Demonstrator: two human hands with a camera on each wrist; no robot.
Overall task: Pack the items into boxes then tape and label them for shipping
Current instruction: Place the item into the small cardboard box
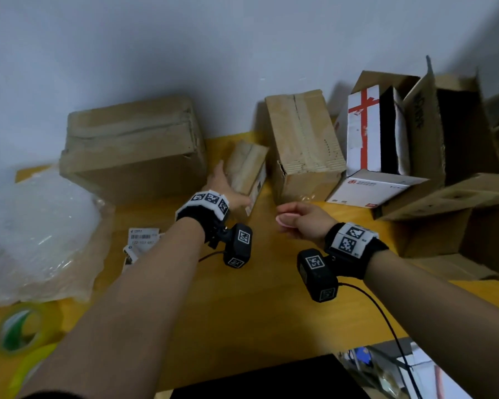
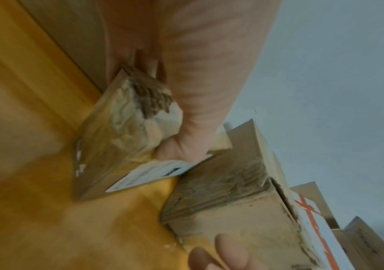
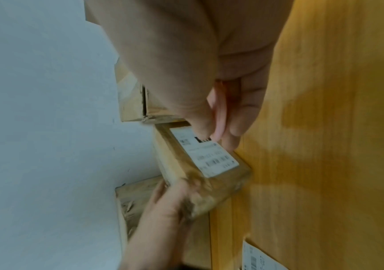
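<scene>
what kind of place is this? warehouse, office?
Likely a small home or office packing station, not a warehouse: taped cardboard boxes against a plain wall, a tape roll, loose shipping labels and bubble wrap on one wooden table.

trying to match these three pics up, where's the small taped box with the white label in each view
Head: the small taped box is centre frame, tilted, gripped by the left hand.
Left wrist: small taped box centre-left, under the palm, label at its lower right.
Right wrist: small taped box lower centre, label facing the camera.
Shared landmark: the yellow table beneath it.
</scene>
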